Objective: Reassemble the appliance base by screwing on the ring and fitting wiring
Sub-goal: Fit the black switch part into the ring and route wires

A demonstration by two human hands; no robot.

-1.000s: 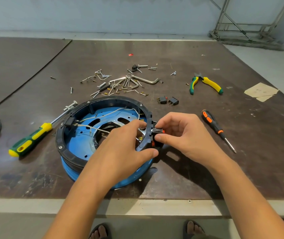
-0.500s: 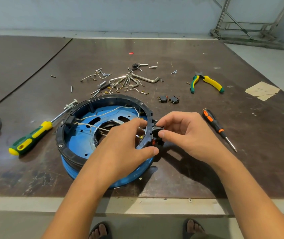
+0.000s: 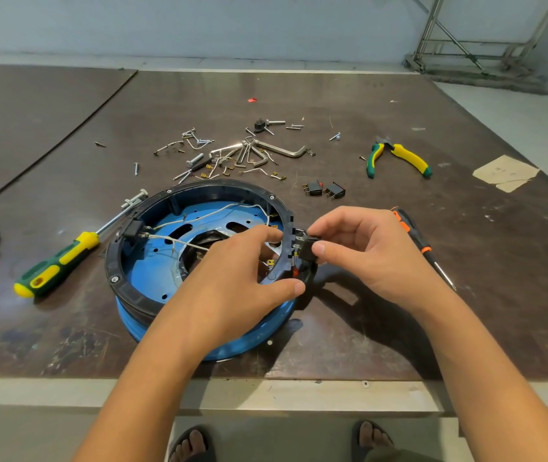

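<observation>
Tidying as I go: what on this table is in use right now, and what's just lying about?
In use: blue base, black ring gripped by the left hand, black switch pinched by the right hand, white wires.

Lying about: pliers, green-yellow screwdriver, orange-black screwdriver, two spare switches, loose screws, hex key, cardboard scrap.

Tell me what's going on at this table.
A person is working on a round blue base topped with a black ring. The left hand grips the ring's right side, thumb outside, fingers inside. The right hand pinches a small black switch against the ring's outer edge, apparently fitting it. White wires lie inside the base. Two spare switches and loose screws lie on the table.
</observation>
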